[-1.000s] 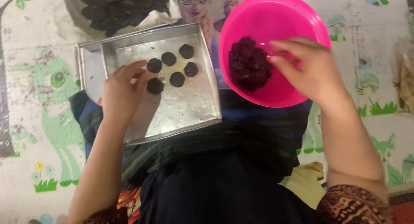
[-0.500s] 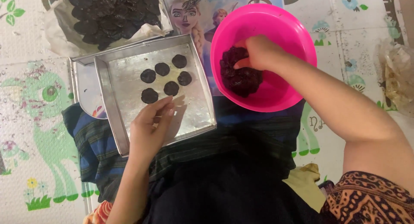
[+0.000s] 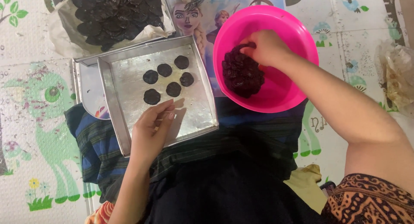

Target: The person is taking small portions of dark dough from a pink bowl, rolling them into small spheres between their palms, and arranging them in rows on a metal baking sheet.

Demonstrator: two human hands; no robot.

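A square metal baking tray [image 3: 198, 112] rests on my lap with several flat dark dough discs [image 3: 165, 70] in its upper half. My left hand [image 3: 151, 133] lies over the tray's lower edge, fingers loosely together and empty, fingertips near the lowest disc. To the right a pink plastic bowl [image 3: 297, 38] holds a lump of dark dough [image 3: 241, 77]. My right hand [image 3: 265, 47] reaches into the bowl and pinches at the top of the dough lump.
A heap of dark flat pieces [image 3: 114, 14] sits on white cloth at the top left. A cartoon picture book [image 3: 202, 12] lies under the bowl. A crumpled plastic bag [image 3: 396, 73] is at the right edge. The floor is a printed foam mat [image 3: 30, 103].
My right hand moved from the bowl's rim down into the dough. My left hand slid from the discs toward the tray's near edge. The view has shifted down a little.
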